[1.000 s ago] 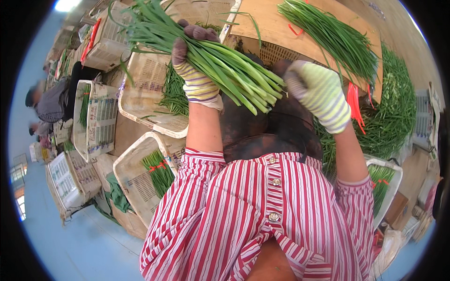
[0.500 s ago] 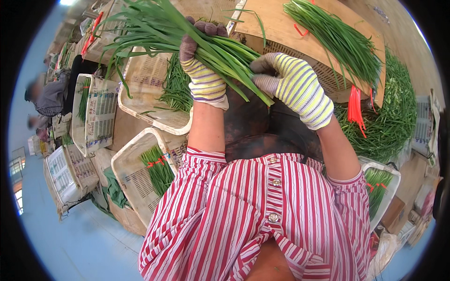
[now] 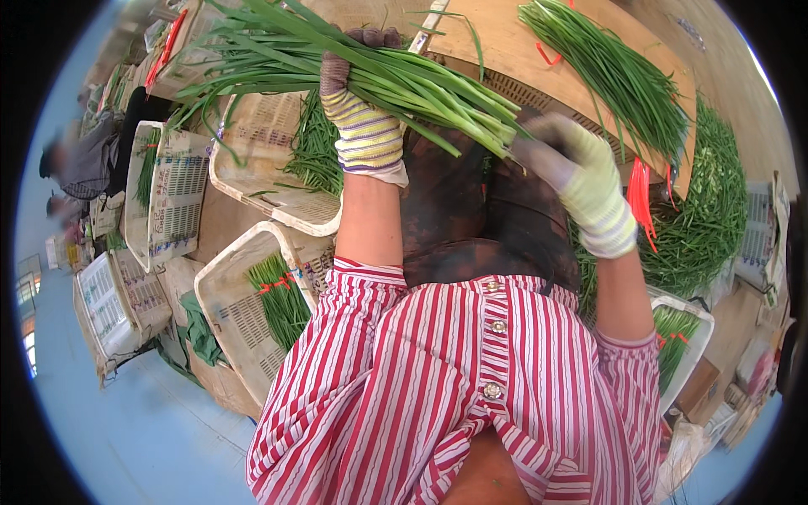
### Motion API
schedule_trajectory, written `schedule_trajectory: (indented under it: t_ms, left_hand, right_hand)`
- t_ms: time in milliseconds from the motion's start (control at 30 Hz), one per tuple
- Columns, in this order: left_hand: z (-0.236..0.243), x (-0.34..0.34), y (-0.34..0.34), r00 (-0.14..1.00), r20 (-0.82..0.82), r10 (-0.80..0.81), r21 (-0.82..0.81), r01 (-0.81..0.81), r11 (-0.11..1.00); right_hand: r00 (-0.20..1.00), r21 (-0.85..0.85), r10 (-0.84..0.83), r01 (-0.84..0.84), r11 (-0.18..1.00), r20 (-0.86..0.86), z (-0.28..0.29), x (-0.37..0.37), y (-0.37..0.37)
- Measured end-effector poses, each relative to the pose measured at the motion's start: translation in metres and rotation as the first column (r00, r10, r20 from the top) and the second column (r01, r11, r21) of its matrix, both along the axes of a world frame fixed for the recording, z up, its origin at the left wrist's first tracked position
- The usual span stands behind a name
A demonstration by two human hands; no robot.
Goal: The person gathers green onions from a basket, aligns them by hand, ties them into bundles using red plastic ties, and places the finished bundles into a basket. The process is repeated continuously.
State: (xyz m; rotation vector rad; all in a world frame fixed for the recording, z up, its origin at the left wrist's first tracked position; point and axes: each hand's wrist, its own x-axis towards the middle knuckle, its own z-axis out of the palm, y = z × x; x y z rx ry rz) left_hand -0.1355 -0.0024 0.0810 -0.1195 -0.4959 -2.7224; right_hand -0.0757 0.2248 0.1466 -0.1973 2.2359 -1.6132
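Observation:
My left hand [image 3: 362,97], in a striped knit glove with dark purple fingertips, is closed around a bunch of garlic chives [image 3: 438,82]. The long flat leaves fan out to the upper left, and the pale cut stems point right. Just off those stem ends is my right hand [image 3: 581,172], gloved the same way. Its fingers are smeared by motion, so whether they pinch anything does not show. On the wooden board [image 3: 480,29] at the upper right lies another bundle of chives [image 3: 610,80], with a red tie beside it.
Red ties [image 3: 641,202] hang from the board's near edge. A big heap of loose chives [image 3: 707,210] lies at right. White plastic crates stand at left, one with a red-tied bundle [image 3: 279,299]; another crate [image 3: 690,311] is at lower right. People [image 3: 88,164] sit at far left.
My right hand has moved right and slightly down, off the stem ends. The bunch in my left hand has tilted flatter, its stem ends now further right and higher.

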Motion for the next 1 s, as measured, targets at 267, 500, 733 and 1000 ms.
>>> schedule_trajectory:
  t_ms: [267,500,733,1000]
  left_hand:
    - [-0.015,-0.005,-0.023,0.992,-0.064,0.107,-0.009,-0.108,0.994]
    - [0.002,0.001,0.017,0.991,-0.133,-0.033,0.033,0.038,0.999]
    - [0.002,0.0,-0.015,0.974,-0.226,0.017,-0.082,-0.037,0.996]
    - [-0.009,0.002,-0.033,0.972,-0.222,0.081,-0.024,-0.088,0.996]
  right_hand:
    - [0.902,0.865,0.184,-0.428,0.26,0.391,-0.053,0.033,0.114]
    - [0.934,-0.345,0.241,-0.142,0.928,0.262,-0.05,0.01,-0.046]
    - [0.915,-0.296,0.22,-0.118,0.948,0.34,-0.039,0.022,0.022]
    - [0.885,0.878,-0.028,-0.456,0.145,0.464,-0.056,0.049,0.153]
